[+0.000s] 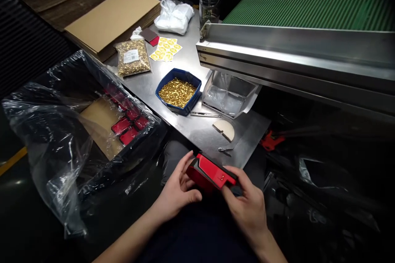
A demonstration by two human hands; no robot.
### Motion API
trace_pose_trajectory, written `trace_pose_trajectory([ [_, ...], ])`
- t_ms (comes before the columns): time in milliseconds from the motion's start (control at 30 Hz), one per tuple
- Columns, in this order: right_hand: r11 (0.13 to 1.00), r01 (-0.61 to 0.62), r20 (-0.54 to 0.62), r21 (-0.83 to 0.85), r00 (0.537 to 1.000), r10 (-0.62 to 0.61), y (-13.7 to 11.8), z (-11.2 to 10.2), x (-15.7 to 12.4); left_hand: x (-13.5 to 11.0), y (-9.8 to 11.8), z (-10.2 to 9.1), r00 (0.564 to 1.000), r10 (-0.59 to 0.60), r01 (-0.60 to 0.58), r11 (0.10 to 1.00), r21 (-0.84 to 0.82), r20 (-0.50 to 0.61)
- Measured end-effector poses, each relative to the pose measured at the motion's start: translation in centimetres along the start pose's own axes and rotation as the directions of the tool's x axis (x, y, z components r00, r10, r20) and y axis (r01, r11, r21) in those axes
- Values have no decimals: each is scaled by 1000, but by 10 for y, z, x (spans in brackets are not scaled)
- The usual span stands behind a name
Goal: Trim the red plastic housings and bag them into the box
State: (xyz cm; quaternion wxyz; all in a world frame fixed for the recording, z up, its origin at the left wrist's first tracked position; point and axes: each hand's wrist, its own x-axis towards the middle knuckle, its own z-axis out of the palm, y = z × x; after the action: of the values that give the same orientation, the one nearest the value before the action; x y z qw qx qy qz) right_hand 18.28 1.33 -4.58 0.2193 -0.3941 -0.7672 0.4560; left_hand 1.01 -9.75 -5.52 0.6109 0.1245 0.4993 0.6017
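Observation:
Both hands hold a red and black plastic part [210, 174] just below the front edge of the steel table [197, 131]. My left hand [177, 191] grips its left end with thumb and fingers. My right hand [248, 205] pinches its right end from below. Behind them on the table stands a blue tray of small brass pieces [178, 91]. A black bin lined with clear plastic [61, 131] at my left holds more red parts [129, 125] and a cardboard sheet.
Tweezers [205, 114], a white half-round piece [225, 130] and a small metal clip [226, 149] lie near the table's front. A sealed bag of brass pieces [132, 57], yellow stickers [166, 48], flat cardboard [114, 18] and a green conveyor [311, 6] stand behind.

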Motion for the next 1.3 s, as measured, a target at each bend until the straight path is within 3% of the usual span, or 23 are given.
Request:
trace_pose_trajectory([
  [67,986,128,-26,-110,991,-131,-1,4,-1,1,-1,8,999,-41,42,988,-150,12],
  [167,950,254,-24,-181,965,-263,-2,8,-1,0,3,18,998,-53,46,969,-241,-21],
  [400,907,361,-12,-218,928,-372,-2,8,-4,1,11,26,998,-45,28,949,-314,-46],
  [600,812,438,-21,-384,876,-483,-9,9,-5,2,14,30,992,-101,58,890,-453,-73],
  [700,760,552,95,-342,825,-557,-17,8,-7,7,10,25,975,-224,172,767,-619,-6],
  [800,711,672,225,-207,740,-634,-18,5,-10,13,5,15,968,-234,225,670,-707,86],
  [833,724,665,217,-182,746,-630,-15,4,-9,14,4,11,970,-220,225,657,-719,103],
  [867,765,619,169,-179,785,-596,-11,4,-5,15,3,8,972,-204,223,649,-727,116],
  [933,884,391,34,-255,918,-396,2,3,12,16,2,3,968,-195,246,637,-730,155],
  [1000,923,105,-75,-371,987,-143,17,3,40,16,2,1,966,-192,256,634,-730,172],
  [1100,853,-77,-100,-516,995,29,35,7,88,15,2,1,967,-191,254,623,-740,171],
  [1300,788,-141,-49,-599,989,140,55,16,142,15,-1,-4,967,-195,255,668,-699,167],
])
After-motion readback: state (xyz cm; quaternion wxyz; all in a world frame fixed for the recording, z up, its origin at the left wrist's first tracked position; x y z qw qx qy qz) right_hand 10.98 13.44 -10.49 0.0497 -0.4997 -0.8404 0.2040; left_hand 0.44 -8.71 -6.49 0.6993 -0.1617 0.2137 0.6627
